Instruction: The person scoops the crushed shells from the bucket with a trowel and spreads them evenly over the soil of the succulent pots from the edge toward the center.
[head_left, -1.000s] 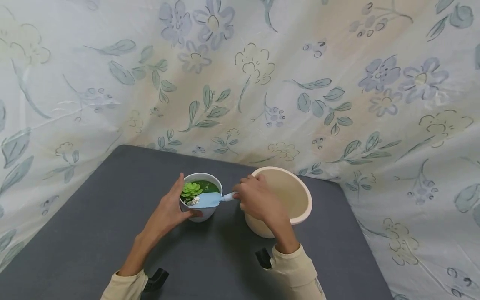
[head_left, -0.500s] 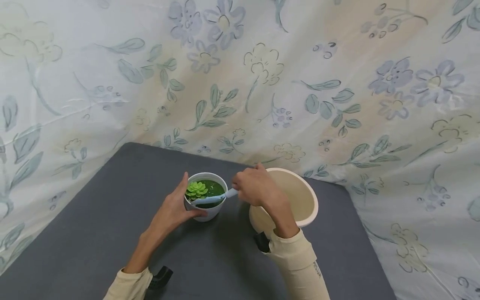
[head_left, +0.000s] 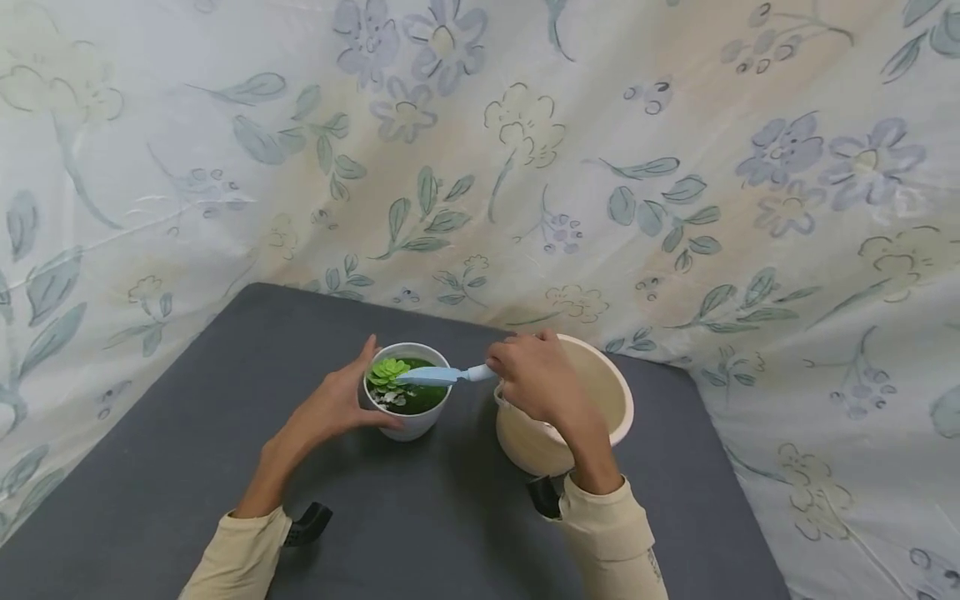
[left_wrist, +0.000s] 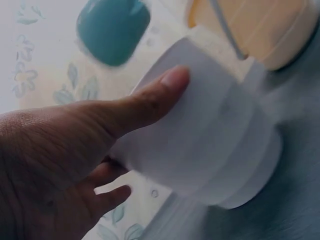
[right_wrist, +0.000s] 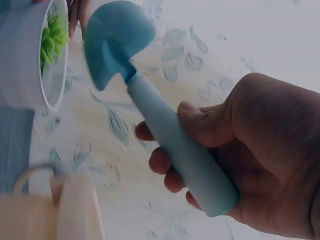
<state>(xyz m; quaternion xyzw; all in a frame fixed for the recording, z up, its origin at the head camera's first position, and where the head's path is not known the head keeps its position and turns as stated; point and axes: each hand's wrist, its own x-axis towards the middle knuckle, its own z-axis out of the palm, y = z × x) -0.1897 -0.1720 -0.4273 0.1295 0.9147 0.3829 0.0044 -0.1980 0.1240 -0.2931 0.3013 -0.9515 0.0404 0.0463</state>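
My left hand point(head_left: 337, 403) grips a small white flowerpot point(left_wrist: 210, 125), thumb across its near side and the other fingers mostly hidden behind. Inside the pot, a bright green succulent point(head_left: 388, 375) stands on a dark green surface, with whitish pebbles point(head_left: 392, 401) near the front left. My right hand point(head_left: 542, 379) curls around the handle of a light blue trowel point(right_wrist: 167, 132). In the head view the trowel's blade overlaps the pot's opening, just right of the succulent. From the right wrist, its scoop appears apart from the pot's rim.
Right of the pot, a cream bucket point(head_left: 517, 442) with a carry handle stands partly behind my right forearm. Both rest on a dark grey table point(head_left: 420, 525). A floral cloth point(head_left: 480, 167) hangs behind and along the sides.
The trowel's blade first lay over the pebbles, then tipped on edge at the pot's front. Now it has lifted back and to the right. My left hand keeps hold of the flowerpot.
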